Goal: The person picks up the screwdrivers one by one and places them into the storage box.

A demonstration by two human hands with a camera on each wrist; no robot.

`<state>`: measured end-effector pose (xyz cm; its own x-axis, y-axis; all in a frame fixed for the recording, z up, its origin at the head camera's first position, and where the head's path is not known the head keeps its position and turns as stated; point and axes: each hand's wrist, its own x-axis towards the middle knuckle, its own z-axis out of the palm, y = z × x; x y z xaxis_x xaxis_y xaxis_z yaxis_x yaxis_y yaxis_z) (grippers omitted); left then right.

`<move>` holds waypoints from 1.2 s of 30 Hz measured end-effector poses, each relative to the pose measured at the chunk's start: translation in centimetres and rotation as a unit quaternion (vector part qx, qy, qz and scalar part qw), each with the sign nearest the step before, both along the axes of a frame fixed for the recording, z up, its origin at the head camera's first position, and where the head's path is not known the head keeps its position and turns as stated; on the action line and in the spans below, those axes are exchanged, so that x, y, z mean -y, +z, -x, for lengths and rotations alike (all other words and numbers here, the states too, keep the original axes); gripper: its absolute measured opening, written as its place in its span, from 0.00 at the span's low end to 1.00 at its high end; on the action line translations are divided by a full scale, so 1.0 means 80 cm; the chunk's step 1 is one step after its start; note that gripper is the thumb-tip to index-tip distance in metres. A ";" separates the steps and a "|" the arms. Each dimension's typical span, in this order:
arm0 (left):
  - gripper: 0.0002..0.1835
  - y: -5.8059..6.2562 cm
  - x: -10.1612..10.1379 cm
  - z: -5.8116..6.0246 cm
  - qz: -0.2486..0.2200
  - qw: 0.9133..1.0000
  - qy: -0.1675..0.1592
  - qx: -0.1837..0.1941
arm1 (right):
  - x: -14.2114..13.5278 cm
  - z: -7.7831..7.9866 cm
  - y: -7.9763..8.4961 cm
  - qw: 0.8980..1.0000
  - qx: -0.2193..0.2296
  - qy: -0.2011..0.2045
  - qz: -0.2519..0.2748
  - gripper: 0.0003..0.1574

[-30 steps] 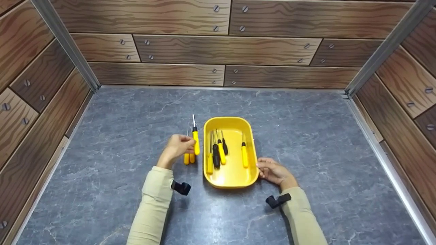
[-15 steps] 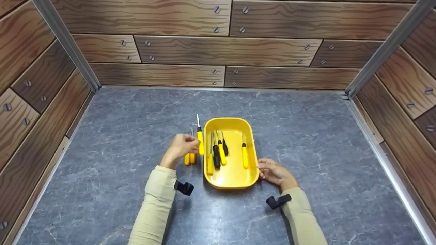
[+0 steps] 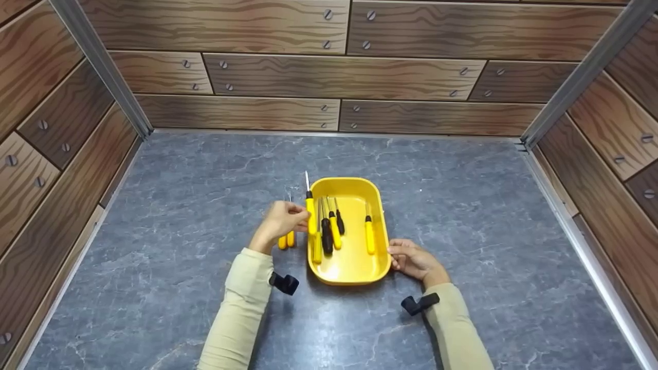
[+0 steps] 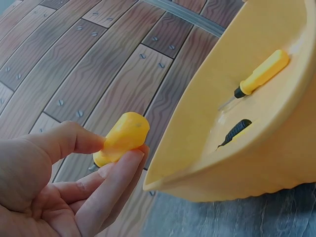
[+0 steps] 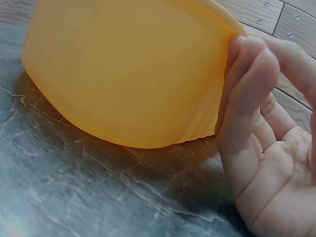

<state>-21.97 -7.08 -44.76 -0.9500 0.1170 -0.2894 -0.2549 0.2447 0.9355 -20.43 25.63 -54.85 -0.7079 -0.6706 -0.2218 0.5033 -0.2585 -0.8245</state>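
Observation:
A screwdriver with a yellow handle and a black collar is pinched between the thumb and fingers of my left hand. Its shaft points away from me, and it overlaps the left rim of the yellow bin in the head view. In the left wrist view, the handle's rounded end faces the camera, beside the bin wall. My right hand touches the bin's right side near the front corner. The right wrist view shows its fingers against the outer wall, up at the rim.
Inside the bin lie several screwdrivers, among them a black-handled one and a yellow one by the right wall. Two yellow-handled screwdrivers lie on the grey marbled table left of the bin. Wood-patterned walls enclose the table.
My left hand has carried the yellow screwdriver rightward, from above the table left of the bin to over its left rim. The right hand and bin have stayed put.

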 end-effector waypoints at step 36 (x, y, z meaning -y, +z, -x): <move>0.13 0.011 -0.019 0.006 -0.003 0.999 -0.037 0.024 | 0.001 -0.002 0.004 1.000 -0.002 0.004 0.006 0.16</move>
<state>-22.46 -5.57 -43.87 -0.9236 0.1886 -0.3337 -0.2809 0.2592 0.9241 -20.25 25.54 -54.51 -0.7028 -0.6796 -0.2102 0.5018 -0.2642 -0.8237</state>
